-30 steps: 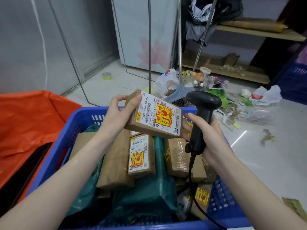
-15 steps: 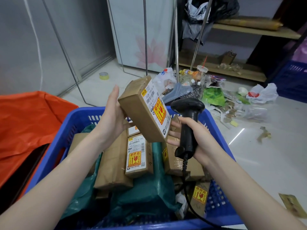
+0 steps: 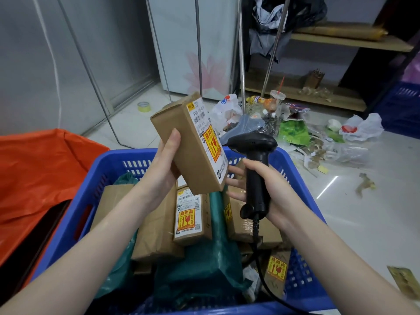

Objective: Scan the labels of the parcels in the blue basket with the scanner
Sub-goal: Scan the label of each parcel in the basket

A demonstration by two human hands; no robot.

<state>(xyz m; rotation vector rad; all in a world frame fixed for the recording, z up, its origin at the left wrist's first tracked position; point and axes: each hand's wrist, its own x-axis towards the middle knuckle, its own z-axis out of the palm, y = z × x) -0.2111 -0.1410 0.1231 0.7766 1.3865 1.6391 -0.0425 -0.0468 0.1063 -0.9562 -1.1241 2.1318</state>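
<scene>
a blue basket (image 3: 109,169) is seen at the bottom centre, filled with cardboard parcels and green plastic mailers (image 3: 204,267). an orange bag (image 3: 38,169) is seen just beside the basket's left wall. litter and plastic bags (image 3: 295,130) are scattered over the floor beyond the basket's far rim.

a brown cardboard parcel (image 3: 179,137) is held above the basket in the left hand (image 3: 163,169). the grip is closed on it from below and from the left, with the thumb laid flat on its plain side face. the parcel is tilted, its top end leaning away and left. its white label with the yellow and red sticker (image 3: 210,144) is turned to the right, toward the scanner.

a black scanner (image 3: 255,164) is held upright by the right hand (image 3: 268,189), the grip wrapped round the handle; the fingertips are stretched out to the left and lie just beside the lower corner of the raised parcel. the scanner's head is set near the label, just to its right. its black cable (image 3: 259,260) is hung down into the basket.

a second labelled parcel (image 3: 189,214) is seen lying flat in the basket, below the raised one.
</scene>
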